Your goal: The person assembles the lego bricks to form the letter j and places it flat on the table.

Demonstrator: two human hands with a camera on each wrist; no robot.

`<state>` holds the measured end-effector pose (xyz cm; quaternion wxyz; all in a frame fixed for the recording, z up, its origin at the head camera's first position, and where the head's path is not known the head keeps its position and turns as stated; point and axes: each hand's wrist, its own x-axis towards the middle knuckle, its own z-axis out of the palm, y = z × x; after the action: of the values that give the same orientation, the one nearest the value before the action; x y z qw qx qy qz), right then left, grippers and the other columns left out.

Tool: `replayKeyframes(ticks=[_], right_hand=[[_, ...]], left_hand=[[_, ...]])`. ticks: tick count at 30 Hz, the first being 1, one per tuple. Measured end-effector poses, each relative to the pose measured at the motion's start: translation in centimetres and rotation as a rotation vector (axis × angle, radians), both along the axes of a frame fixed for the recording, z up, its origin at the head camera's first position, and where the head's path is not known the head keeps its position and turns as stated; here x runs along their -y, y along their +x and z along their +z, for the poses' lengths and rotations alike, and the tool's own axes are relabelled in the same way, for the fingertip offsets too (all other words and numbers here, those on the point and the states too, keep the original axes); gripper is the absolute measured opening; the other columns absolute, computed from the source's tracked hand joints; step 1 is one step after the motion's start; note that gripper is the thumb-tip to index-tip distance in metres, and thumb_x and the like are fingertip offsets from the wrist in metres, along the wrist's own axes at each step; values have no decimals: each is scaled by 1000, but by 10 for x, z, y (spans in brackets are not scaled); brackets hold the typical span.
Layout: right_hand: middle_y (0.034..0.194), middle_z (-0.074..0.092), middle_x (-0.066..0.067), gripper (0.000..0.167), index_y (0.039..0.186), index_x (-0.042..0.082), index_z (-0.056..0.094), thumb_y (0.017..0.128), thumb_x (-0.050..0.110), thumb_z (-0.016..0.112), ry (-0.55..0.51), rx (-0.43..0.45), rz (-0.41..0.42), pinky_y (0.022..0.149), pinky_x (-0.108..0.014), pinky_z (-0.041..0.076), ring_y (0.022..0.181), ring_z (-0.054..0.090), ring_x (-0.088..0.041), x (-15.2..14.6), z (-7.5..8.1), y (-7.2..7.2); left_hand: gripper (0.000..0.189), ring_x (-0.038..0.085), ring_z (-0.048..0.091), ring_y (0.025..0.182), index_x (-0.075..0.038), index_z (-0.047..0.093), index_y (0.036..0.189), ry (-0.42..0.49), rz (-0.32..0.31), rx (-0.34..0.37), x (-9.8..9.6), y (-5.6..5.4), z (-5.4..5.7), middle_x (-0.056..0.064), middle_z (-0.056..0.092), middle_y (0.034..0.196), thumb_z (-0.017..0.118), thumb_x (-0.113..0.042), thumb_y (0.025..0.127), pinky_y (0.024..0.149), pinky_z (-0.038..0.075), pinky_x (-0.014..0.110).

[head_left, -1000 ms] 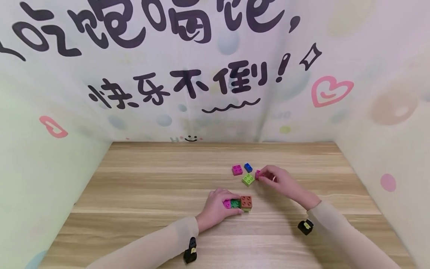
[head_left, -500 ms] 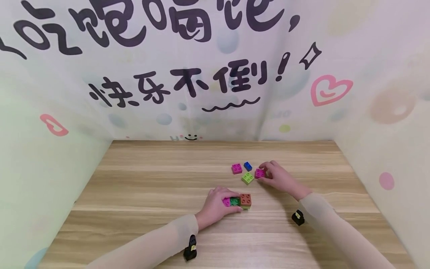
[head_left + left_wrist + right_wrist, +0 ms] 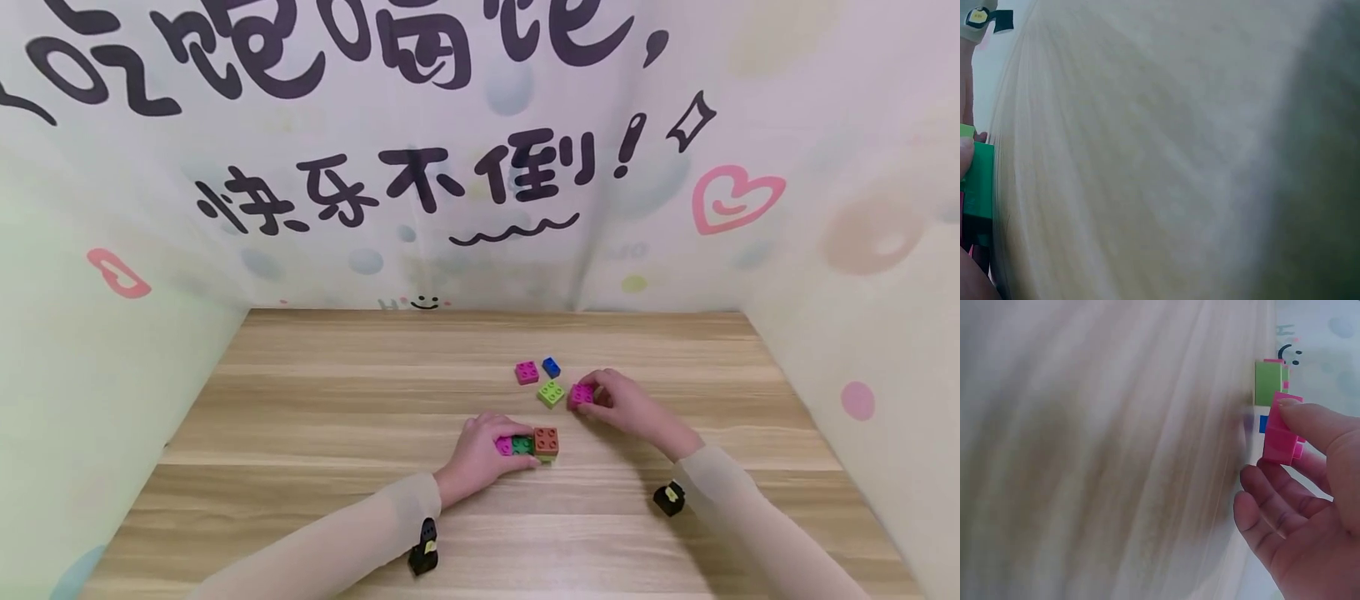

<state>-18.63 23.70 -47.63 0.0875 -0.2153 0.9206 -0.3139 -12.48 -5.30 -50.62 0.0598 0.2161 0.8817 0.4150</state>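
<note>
My left hand grips a joined row of toy building bricks with its thumb and fingers. In that row are a pink brick, a dark green brick and, at the right end, a brown brick on top of a light green one. The left wrist view catches only the green brick at its left edge. Farther right, my right hand pinches a magenta two-by-two brick between thumb and fingers. That brick is slightly tilted in the right wrist view, close over the table.
Loose bricks lie just left of my right hand: a magenta one, a small blue one and a lime green one. The wooden table ends at a printed white back curtain, with pale walls at both sides.
My right fingers have closed in on the magenta brick and brought it slightly nearer to me. My left hand stays on the joined bricks.
</note>
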Motion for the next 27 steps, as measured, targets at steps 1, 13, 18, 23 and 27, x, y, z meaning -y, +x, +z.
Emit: replayKeyframes(ticks=[1, 13, 18, 23, 27], right_hand=[[105, 66, -6, 28, 121, 2, 67, 97, 14, 75, -8, 1, 8, 79, -31, 54, 89, 62, -15, 0, 1, 2], [108, 70, 0, 26, 119, 8, 70, 96, 15, 77, -43, -89, 42, 79, -34, 57, 92, 63, -13, 7, 19, 30], [109, 70, 3, 25, 118, 11, 71, 95, 18, 78, -39, -135, 70, 78, -34, 57, 92, 63, -10, 13, 28, 38], [109, 70, 6, 26, 120, 13, 70, 96, 21, 77, -44, -161, 89, 76, -33, 56, 91, 62, -9, 18, 35, 44], [110, 69, 6, 27, 122, 14, 70, 97, 22, 76, -44, -174, 113, 76, -35, 57, 92, 62, -10, 22, 40, 48]], left_hand=[[47, 15, 57, 114, -23, 77, 123, 1, 2, 0, 0, 0, 0, -6, 74, 122, 88, -43, 82, 99, 37, 40], [46, 16, 56, 114, -21, 78, 123, 23, 2, -3, 0, 1, 0, -4, 74, 119, 89, -39, 82, 104, 36, 44], [47, 15, 57, 113, -21, 78, 123, 16, 4, -3, 0, 1, -1, -5, 74, 119, 89, -40, 82, 103, 36, 44], [47, 16, 57, 114, -21, 77, 123, 20, 3, -1, 0, 0, 1, -5, 74, 119, 89, -40, 82, 103, 37, 44], [48, 17, 57, 114, -19, 77, 124, 24, 1, -1, 0, 0, 3, -4, 74, 119, 89, -40, 82, 104, 37, 46]])
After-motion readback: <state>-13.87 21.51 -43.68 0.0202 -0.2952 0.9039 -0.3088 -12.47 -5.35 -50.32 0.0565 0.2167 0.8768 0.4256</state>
